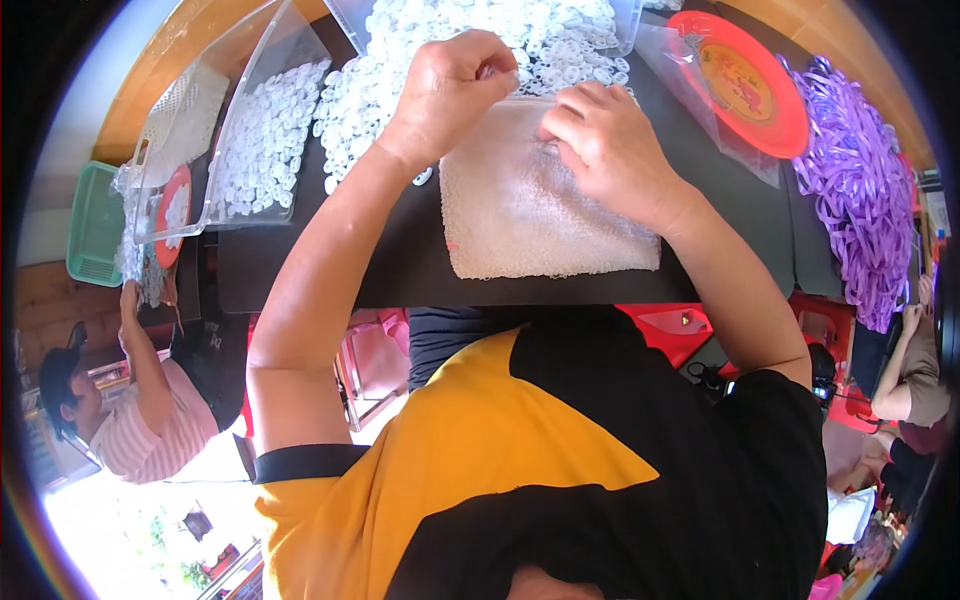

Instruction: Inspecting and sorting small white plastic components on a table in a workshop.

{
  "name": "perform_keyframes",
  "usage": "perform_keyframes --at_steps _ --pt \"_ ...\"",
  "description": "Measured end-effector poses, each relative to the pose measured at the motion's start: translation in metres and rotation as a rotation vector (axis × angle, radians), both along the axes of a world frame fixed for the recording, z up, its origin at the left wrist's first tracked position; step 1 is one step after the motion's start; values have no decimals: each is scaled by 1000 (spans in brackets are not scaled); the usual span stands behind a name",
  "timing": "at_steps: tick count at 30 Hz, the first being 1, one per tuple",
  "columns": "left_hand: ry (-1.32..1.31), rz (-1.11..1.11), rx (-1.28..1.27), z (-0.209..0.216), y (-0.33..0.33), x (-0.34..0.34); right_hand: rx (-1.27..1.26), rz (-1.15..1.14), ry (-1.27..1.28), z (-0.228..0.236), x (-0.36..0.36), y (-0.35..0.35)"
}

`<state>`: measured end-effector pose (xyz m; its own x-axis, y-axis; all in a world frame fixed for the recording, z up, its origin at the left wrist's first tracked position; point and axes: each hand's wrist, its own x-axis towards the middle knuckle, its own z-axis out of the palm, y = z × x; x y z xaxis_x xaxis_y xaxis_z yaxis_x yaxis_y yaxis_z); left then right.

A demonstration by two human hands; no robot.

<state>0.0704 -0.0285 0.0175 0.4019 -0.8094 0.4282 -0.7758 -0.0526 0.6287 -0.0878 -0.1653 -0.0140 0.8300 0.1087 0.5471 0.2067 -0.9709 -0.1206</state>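
Observation:
A beige terry cloth [530, 235] lies flat on the dark table in front of me. Above its far left corner is my left hand [450, 85], thumb and fingertips pinched together; whatever sits between them is too small to name. My right hand [612, 140] rests over the cloth's far right part with its fingers curled in, and what they hold, if anything, is hidden. Just beyond both hands spreads a heap of small white plastic pieces [365, 110], round with holes. More of them fill a clear bin [630, 25] at the far edge.
To the left, a clear tub [215, 160] lies tipped with white pieces. A green basket [92, 225] is farther left, near a co-worker [150, 410]. At right are a red round plate [785, 100], a clear plastic bag [700, 110] and a pile of purple ribbons [855, 190].

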Motion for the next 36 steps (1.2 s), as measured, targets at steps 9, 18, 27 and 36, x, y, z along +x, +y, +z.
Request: perform_keyframes --at_steps 9,18,27,36 --pt "-111 -42 -1 -7 32 -18 352 74 -35 12 0 -9" --pt "40 -52 7 -8 18 -49 1244 82 132 28 -9 0" --pt "-513 5 154 -22 0 -48 1152 90 129 21 -11 -5" --pt "-177 65 91 -13 12 -46 1001 26 77 19 -10 -7"
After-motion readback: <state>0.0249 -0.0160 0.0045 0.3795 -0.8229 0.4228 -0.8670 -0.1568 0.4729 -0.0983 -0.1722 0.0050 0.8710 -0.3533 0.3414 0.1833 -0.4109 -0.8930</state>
